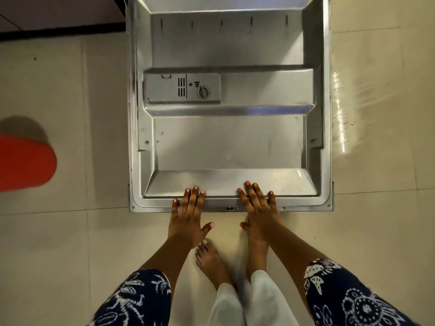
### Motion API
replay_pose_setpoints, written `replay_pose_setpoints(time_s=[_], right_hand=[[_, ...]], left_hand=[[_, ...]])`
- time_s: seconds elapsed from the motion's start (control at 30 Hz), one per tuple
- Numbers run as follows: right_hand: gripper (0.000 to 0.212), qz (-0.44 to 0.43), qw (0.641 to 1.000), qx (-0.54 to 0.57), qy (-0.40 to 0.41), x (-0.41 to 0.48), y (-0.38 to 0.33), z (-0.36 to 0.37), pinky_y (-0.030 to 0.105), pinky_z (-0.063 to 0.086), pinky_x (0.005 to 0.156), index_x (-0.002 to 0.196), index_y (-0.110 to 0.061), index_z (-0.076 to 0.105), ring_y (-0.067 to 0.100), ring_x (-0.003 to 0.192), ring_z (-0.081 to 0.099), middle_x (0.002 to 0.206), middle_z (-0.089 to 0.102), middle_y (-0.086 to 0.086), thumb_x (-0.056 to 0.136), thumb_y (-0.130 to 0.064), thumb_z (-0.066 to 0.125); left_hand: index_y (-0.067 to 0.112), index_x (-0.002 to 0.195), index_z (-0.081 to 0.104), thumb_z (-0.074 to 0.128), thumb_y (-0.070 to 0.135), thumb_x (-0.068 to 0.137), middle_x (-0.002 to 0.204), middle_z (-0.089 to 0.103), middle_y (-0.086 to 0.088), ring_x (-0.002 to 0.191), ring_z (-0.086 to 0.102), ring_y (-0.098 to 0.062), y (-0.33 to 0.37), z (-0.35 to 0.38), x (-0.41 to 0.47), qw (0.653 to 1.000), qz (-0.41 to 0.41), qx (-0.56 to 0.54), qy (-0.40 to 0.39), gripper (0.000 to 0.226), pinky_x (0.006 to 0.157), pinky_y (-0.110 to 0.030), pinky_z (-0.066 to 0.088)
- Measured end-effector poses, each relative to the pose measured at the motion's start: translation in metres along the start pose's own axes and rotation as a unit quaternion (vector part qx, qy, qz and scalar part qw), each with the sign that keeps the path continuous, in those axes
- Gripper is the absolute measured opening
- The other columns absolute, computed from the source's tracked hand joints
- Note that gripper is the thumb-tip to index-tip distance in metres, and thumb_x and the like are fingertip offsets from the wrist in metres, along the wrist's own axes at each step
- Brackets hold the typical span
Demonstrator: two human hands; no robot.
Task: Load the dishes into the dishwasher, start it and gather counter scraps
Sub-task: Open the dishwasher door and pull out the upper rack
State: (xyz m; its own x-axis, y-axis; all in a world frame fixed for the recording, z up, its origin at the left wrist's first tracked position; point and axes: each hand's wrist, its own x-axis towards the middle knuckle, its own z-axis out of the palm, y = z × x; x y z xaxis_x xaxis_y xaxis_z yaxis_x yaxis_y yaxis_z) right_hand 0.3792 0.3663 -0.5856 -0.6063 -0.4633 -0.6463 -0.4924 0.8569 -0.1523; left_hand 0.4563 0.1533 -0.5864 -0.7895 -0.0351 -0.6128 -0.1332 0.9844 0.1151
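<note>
Steel fills the middle of our view: the dishwasher door (230, 142) is dropped fully open and lies flat, its inner face up, running from the top of the picture down to our hands. Its near rim is the edge closest to us, and both hands are on it.

Our left hand (188, 217) sits left of the rim's centre, fingers (194, 198) straight and close together, tips reaching over the lip onto the sloped inner panel. The thumb sticks out to the side, off the door, above the floor (58, 243). Our right hand (260, 210) mirrors it just right of centre, fingers flat and a little spread, thumb out toward the other hand. Nothing is gripped by either; both palms are flat and open, and a small gap separates them over the latch slot (230, 208).

Halfway up the door, on its left side, we can see the grey dispenser (182, 88) with a round cap (203, 92) at its right end.

Below the hands our bare feet (211, 262) stand on pale tile, close together, just short of the door's edge, with white trousers (235, 304) above them. Dark blue sleeves (348, 300) with a white print cover our upper arms.

Off to the left a red rounded thing (23, 163) pokes in from the picture's edge; we cannot tell what it is. Right of the door, a streak of light (340, 114) glints on the tile.
</note>
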Motion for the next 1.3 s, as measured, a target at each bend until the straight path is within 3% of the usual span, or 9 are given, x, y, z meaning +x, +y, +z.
replay_pose_setpoints(time_s=[0.07,0.17,0.23,0.3,0.43,0.57,0.83,1.1,1.3], right_hand=[[0.119,0.008,1.0,0.0,0.003,0.004,-0.002,0.001,0.059,0.027,0.102,0.146,-0.018,0.02,0.034,0.137,0.032,0.152,0.028,0.013,0.052,-0.062,0.078],[0.108,-0.009,0.998,-0.033,-0.056,0.006,0.001,-0.007,0.053,-0.002,0.112,0.141,-0.024,-0.027,0.027,0.141,-0.018,0.15,-0.029,0.006,0.082,-0.057,0.057],[0.104,-0.008,0.993,-0.032,-0.111,0.007,0.0,-0.025,0.053,-0.002,0.115,0.143,-0.023,-0.025,0.026,0.142,-0.021,0.15,-0.032,0.004,0.085,-0.054,0.055],[0.095,-0.005,0.99,0.0,-0.141,0.004,-0.007,-0.054,0.052,-0.001,0.115,0.148,-0.021,-0.014,0.023,0.144,-0.014,0.155,-0.022,0.003,0.088,-0.047,0.055],[0.068,0.012,0.999,0.026,-0.023,-0.029,-0.023,-0.132,0.046,0.003,0.116,0.15,-0.019,0.006,0.018,0.146,-0.006,0.159,-0.006,0.001,0.096,-0.033,0.043],[0.06,0.035,0.996,0.055,0.057,-0.068,-0.015,-0.231,0.044,0.006,0.116,0.149,-0.021,0.017,0.018,0.146,0.0,0.159,0.002,0.001,0.096,-0.034,0.042],[0.052,0.048,0.95,0.046,0.305,-0.038,0.036,-0.486,0.042,0.025,0.113,0.141,-0.015,0.037,0.021,0.141,0.023,0.152,0.029,0.005,0.093,-0.031,0.049],[0.076,0.06,0.914,-0.009,0.402,0.061,0.076,-0.621,0.047,0.006,0.116,0.151,-0.012,0.009,0.023,0.146,0.003,0.158,0.007,0.006,0.092,-0.031,0.053],[0.072,0.069,0.926,-0.047,0.367,0.117,0.098,-0.64,0.053,0.0,0.116,0.15,-0.013,0.007,0.024,0.146,0.006,0.157,0.011,0.005,0.094,-0.037,0.045]], left_hand=[[0.027,0.143,-0.026,0.043,0.07,0.083,0.157,-0.017,-0.005,0.144,-0.015,-0.027,0.001,0.003,0.002,1.0,-0.007,-0.013,0.006,0.101,0.113,-0.047,-0.011],[0.026,0.139,-0.034,0.044,0.072,0.081,0.151,-0.034,-0.004,0.142,-0.027,-0.027,0.002,-0.006,0.01,0.996,-0.012,0.004,-0.09,0.108,0.112,-0.048,-0.015],[0.026,0.144,-0.027,0.05,0.07,0.08,0.151,-0.034,0.0,0.143,-0.024,-0.026,0.0,-0.026,0.016,0.986,-0.007,-0.011,-0.164,0.11,0.113,-0.049,-0.01],[0.024,0.151,-0.013,0.049,0.063,0.086,0.156,-0.024,0.001,0.146,-0.014,-0.022,-0.001,-0.063,0.014,0.977,0.003,-0.013,-0.214,0.097,0.115,-0.049,-0.005],[0.021,0.151,0.016,0.042,0.042,0.096,0.159,0.012,0.0,0.146,0.012,-0.017,0.007,-0.149,-0.008,0.997,0.003,-0.024,-0.068,0.064,0.118,-0.041,0.005],[0.028,0.147,0.029,0.044,0.04,0.095,0.156,0.023,0.005,0.143,0.019,-0.013,0.019,-0.255,-0.033,0.995,0.041,-0.071,0.065,0.056,0.118,-0.039,0.008],[0.019,0.135,0.047,0.056,0.033,0.088,0.14,0.046,-0.007,0.125,0.044,-0.03,0.016,-0.509,0.019,0.939,0.045,-0.081,0.33,0.05,0.106,-0.043,0.035],[0.02,0.15,0.019,0.052,0.039,0.092,0.157,0.018,-0.006,0.145,0.014,-0.028,0.009,-0.623,0.13,0.926,0.015,-0.016,0.378,0.069,0.118,-0.05,0.012],[0.022,0.152,0.008,0.041,0.049,0.095,0.158,0.011,-0.008,0.147,0.001,-0.03,-0.004,-0.635,0.186,0.935,0.0,0.017,0.354,0.071,0.118,-0.05,0.001]])
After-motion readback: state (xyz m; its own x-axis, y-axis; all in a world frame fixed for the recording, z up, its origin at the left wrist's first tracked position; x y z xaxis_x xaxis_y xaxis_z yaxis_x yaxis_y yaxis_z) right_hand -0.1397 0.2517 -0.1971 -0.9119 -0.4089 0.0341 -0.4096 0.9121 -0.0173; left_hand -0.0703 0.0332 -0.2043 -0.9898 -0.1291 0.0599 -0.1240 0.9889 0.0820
